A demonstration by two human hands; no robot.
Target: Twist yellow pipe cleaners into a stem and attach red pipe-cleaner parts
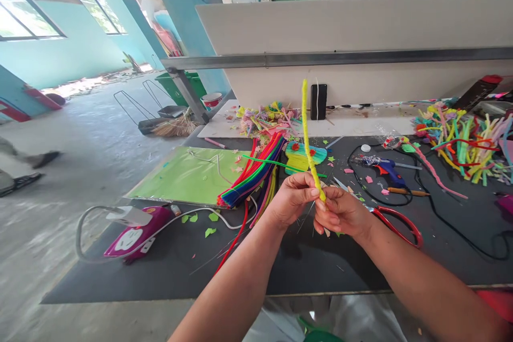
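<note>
A yellow fuzzy stem [306, 123] stands upright, slightly bent, with its lower end pinched between my hands above the dark table. My left hand [294, 197] closes its thumb and fingers on the stem from the left. From the right, my right hand [340, 209] grips the bottom end, its fingertips close to those of my left. Behind my left hand lies a bundle of multicoloured fuzzy stems [256, 168], crossed by a green stem [268, 160]. A yellow and turquoise fuzzy piece [298, 158] rests just behind the upright stem.
Red-handled scissors [417, 235] lie beside my right wrist. Behind them are a blue glue gun [393, 172] and black cable [452, 232]. Colourful stem pieces [473, 144] pile at right. A green sheet [180, 173] and purple box [140, 232] lie left; a phone [318, 101] leans behind.
</note>
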